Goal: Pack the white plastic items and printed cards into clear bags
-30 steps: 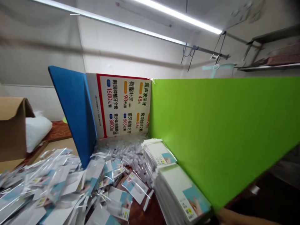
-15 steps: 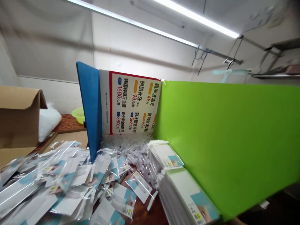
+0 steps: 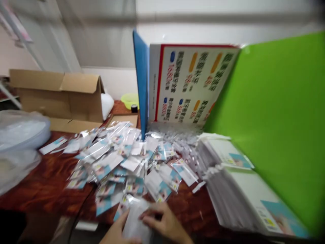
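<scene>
At the table's front edge, my left hand [image 3: 118,228] grips a whitish, see-through plastic bag [image 3: 137,220], with its thumb along the bag's left side. My right hand [image 3: 166,220] has its fingers curled and pinched together at the bag's right side; motion blur hides whether a small piece is between them. Just beyond lies a wide heap of clear packets with white and blue cards [image 3: 114,162]. To the right, tall stacks of printed cards [image 3: 236,200] stand beside a pile of small translucent plastic pieces [image 3: 185,145].
A green board [image 3: 279,101], a printed price board [image 3: 188,84] and a blue panel [image 3: 141,81] wall in the pile and stacks. Toward the left are a cardboard box [image 3: 61,98] and a plastic-lined basin [image 3: 38,135]. A yellow-green bowl [image 3: 129,99] stands behind.
The view has swung down and left, so the box, basin and table front show more fully. Both my hands have come into view at the bottom with the plastic bag.
</scene>
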Demonstrator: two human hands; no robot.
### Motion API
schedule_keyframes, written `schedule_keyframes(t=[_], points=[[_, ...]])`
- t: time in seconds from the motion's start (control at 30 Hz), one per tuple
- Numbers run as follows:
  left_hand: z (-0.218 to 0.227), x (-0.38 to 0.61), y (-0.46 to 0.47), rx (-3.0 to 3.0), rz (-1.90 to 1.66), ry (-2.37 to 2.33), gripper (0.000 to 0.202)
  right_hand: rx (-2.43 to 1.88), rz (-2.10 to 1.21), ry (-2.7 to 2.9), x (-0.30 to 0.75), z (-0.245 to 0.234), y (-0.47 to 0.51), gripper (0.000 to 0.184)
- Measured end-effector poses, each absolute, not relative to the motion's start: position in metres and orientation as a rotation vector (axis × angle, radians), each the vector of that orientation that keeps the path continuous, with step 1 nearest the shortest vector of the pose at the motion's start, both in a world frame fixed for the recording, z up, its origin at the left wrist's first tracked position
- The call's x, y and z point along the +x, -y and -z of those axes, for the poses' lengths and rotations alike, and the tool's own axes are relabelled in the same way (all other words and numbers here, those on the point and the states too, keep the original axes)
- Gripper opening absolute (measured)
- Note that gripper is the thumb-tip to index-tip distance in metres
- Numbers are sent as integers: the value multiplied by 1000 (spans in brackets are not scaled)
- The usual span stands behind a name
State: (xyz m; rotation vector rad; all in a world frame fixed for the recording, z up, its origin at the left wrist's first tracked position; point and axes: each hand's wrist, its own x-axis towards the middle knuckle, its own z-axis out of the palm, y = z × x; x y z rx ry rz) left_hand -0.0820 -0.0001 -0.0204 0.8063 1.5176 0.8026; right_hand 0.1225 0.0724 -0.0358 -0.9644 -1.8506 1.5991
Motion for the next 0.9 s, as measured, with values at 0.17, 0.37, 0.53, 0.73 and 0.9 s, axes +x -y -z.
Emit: schedule_keyframes(t=[0.17, 0.37, 0.53, 0.73, 0.9], points=[[36, -69, 1, 885, -796, -1101, 85, -992, -1801, 1720, 135, 31, -68, 34], [41, -47, -10, 930, -761, -1056, 80, -1013, -1847, 1627, 168, 37, -70, 37], [48, -36, -17, 959, -743, -1031, 87, -1019, -1775, 1538, 192, 45, -73, 37], [46, -16, -20, 1095, -723, -1114, 90, -1055, -1678, 1530, 211, 46, -68, 37], [53, 1, -16, 1233, -718, -1177, 81, -934, -1632, 1678, 219, 45, -64, 47]])
